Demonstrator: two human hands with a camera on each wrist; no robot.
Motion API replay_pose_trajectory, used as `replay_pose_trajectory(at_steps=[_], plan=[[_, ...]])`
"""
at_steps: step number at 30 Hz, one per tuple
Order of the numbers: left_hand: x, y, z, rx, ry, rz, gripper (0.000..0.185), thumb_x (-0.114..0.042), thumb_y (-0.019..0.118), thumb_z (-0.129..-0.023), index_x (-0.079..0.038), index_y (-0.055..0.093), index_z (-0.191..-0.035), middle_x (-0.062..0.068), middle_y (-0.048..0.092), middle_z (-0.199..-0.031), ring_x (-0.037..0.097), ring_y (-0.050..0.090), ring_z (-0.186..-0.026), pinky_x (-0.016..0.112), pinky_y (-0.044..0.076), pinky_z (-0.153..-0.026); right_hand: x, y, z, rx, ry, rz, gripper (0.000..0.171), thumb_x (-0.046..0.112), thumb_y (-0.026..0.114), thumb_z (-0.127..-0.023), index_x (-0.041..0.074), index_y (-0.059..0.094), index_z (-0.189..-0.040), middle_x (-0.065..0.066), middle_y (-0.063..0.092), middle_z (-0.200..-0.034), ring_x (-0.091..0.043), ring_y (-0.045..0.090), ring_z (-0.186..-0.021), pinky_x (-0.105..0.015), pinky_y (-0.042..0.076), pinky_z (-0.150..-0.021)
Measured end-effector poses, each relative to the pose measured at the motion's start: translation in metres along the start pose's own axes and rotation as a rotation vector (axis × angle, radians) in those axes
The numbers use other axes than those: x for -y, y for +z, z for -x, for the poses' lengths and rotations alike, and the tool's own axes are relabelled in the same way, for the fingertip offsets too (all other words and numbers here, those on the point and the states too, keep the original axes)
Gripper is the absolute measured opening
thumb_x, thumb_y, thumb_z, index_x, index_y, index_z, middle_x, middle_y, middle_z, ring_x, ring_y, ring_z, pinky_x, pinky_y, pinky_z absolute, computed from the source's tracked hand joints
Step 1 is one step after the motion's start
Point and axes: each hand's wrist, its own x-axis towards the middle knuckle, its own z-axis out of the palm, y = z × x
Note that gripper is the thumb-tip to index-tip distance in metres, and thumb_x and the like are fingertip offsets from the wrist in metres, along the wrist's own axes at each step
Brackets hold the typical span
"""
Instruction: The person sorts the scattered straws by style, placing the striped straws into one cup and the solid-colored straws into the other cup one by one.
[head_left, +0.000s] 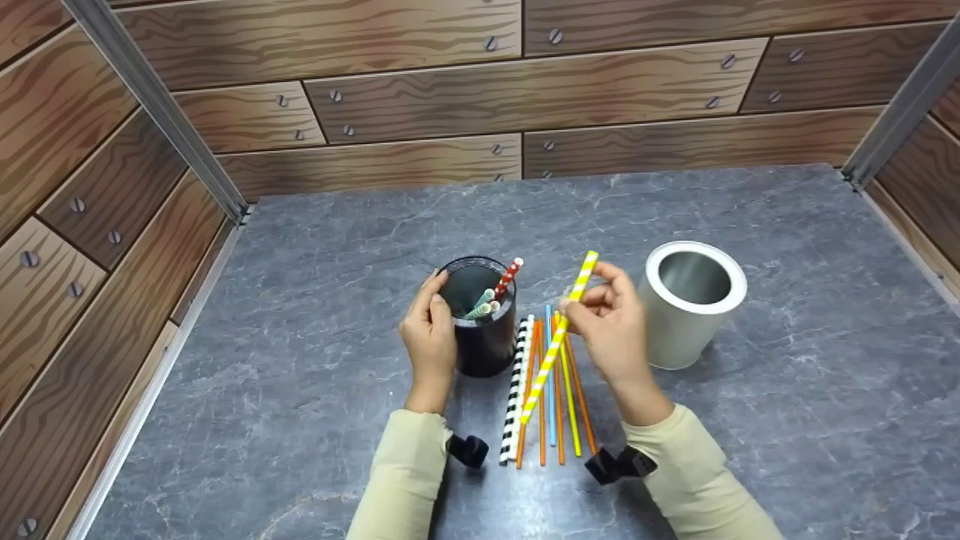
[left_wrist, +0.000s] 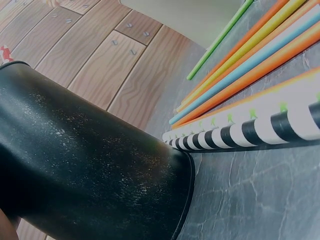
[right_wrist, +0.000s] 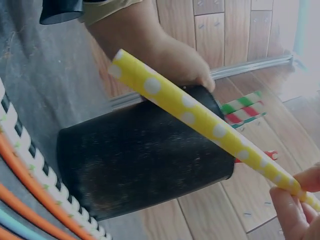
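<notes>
My left hand (head_left: 429, 330) holds the left side of an upright black cylindrical container (head_left: 486, 352), its thumb near the rim. Inside lean a red straw with white dots (head_left: 507, 279) and a few green-toned paper straws (head_left: 483, 301); in the right wrist view one tip shows red and white stripes (right_wrist: 244, 114). Between thumb and fingers, my right hand (head_left: 615, 330) pinches a yellow paper straw with white dots (right_wrist: 187, 116) near its upper end. The straw slants down to the left, over the loose straws and to the right of the container.
Black-and-white striped straws (head_left: 514, 397) lie beside the container, along with several thin orange, blue (head_left: 552, 420) and yellow-green straws (head_left: 571, 412). A white can with an open top (head_left: 679, 337) stands right of my right hand. Wood-patterned walls (head_left: 420, 112) border the grey marbled table (head_left: 337, 262).
</notes>
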Motion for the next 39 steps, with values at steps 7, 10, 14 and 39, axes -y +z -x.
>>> replay_pose_trajectory(at_steps=[7,10,14,39], plan=[[0.000,0.000,0.000,0.002,0.006,0.010,0.031,0.003,0.045,-0.086,0.001,0.067,-0.108,0.019,0.063,-0.115,0.027,0.057,-0.113,0.033,0.044,-0.099,0.013,-0.002,0.004,-0.071,-0.204,0.004,0.041,-0.015,0.063,-0.073,-0.008,0.049,-0.111,-0.003,0.055,-0.068,-0.008,0.053,-0.056,-0.023,0.055,-0.051],[0.000,0.000,0.000,0.003,0.007,0.011,0.032,0.003,0.045,-0.086,0.001,0.067,-0.109,0.019,0.063,-0.115,0.029,0.057,-0.113,0.033,0.043,-0.100,0.018,-0.002,0.007,-0.084,-0.294,-0.015,0.040,-0.015,0.062,-0.074,-0.006,0.050,-0.111,-0.003,0.056,-0.069,-0.011,0.055,-0.058,-0.024,0.055,-0.053],[0.000,0.000,0.000,0.003,0.004,0.009,0.032,0.003,0.045,-0.086,0.001,0.067,-0.109,0.020,0.063,-0.115,0.031,0.056,-0.113,0.033,0.043,-0.100,0.024,-0.002,0.010,-0.102,-0.404,-0.072,0.042,-0.016,0.060,-0.074,-0.002,0.049,-0.112,-0.005,0.056,-0.072,-0.012,0.057,-0.061,-0.023,0.055,-0.054],[-0.001,0.002,0.000,-0.005,-0.026,-0.005,0.030,0.009,0.045,-0.085,0.006,0.066,-0.107,0.021,0.063,-0.114,0.032,0.056,-0.113,0.038,0.044,-0.098,0.035,0.005,0.020,-0.201,-0.647,-0.437,0.049,-0.027,0.054,-0.066,-0.002,0.035,-0.104,-0.013,0.053,-0.080,-0.024,0.061,-0.074,-0.039,0.058,-0.066]])
